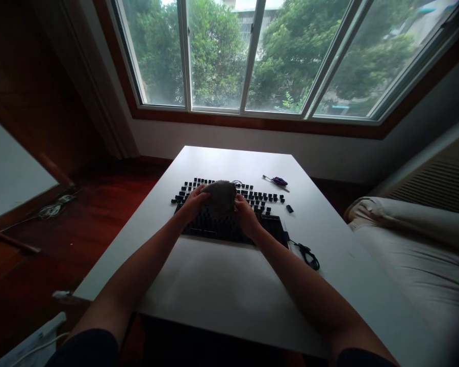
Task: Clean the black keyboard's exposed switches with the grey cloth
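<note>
A grey-brown cloth (pixel 221 198) is held up between my two hands, above a black keyboard base (pixel 222 233). My left hand (pixel 194 204) grips the cloth's left side, and my right hand (pixel 245 213) pinches its right edge. The keyboard lies on the white table with its keycaps off, partly hidden behind the cloth and my hands. Loose black keycaps (pixel 265 197) are spread in rows beyond and beside it. From the keyboard's right side comes a coiled black cable (pixel 309 256).
On the white table (pixel 229 158), a purple brush-like tool (pixel 279 181) with a thin handle lies at the far right. One larger loose keycap (pixel 289 208) sits apart from the rows. A cushioned seat (pixel 401 244) stands to the right. Windows run along the far wall.
</note>
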Tool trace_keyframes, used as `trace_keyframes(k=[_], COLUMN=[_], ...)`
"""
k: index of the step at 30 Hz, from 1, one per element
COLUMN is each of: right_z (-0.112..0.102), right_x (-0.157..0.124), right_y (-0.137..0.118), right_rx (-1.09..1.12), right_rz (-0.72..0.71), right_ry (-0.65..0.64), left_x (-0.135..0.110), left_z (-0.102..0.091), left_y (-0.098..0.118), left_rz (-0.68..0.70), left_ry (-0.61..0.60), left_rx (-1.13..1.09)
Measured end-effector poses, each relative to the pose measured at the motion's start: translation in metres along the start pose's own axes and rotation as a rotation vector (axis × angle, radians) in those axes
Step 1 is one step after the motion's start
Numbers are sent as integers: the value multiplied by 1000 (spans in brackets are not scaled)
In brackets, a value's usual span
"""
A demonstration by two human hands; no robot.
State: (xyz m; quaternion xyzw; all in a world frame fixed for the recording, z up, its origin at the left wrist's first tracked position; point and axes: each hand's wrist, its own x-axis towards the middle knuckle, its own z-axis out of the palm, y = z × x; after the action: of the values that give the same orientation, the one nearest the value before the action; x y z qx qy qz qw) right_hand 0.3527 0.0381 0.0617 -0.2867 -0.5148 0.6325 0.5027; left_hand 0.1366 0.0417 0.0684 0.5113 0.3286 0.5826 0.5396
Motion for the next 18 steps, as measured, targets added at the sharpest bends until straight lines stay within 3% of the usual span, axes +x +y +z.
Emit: trace_keyframes(k=[2,7,13,18], right_z=[1,6,10,14], right_x=[0,0,2,7], right_y=[-4,-9,2,-1], right_rx=[-101,-253,-19,114], right_rz=[-69,-163,-56,-29], right_ry=[40,-26,37,41], left_x=[-1,-7,-9,-8], left_z=[2,6,12,14], left_y=[4,10,4,5], left_rz=[-19,16,-11,-34], left_ry=[-14,-58,67,3], left_rx=[72,176,90,-18])
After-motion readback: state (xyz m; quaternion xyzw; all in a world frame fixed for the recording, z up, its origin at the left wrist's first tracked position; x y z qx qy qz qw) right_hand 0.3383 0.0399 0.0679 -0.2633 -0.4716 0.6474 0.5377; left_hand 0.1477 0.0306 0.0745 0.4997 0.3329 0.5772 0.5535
